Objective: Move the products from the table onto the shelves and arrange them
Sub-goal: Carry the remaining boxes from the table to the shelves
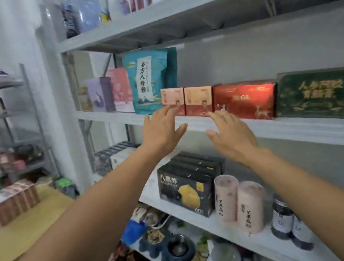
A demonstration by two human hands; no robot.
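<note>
Both arms stretch up toward the shelving; the left hand is open, fingers spread wide and holding nothing, its fingertips at the lower front of the left pink-and-red box (whether they actually touch it I cannot tell). The right hand is likewise empty with fingers splayed; it hovers just below the right pink-and-red box, near the lip of the middle shelf.

The two small boxes stand upright side by side at the shelf's front edge, touching each other; a teal pouch stands just beside them on the left, and a red carton and then a dark green carton on the right.

Farther off to the left, a row of similar boxes stands on the yellow table; so the job looks only partly done: two of this kind are shelved and probably being squared up, and the remainder has yet to be carried over and lined up.
</note>
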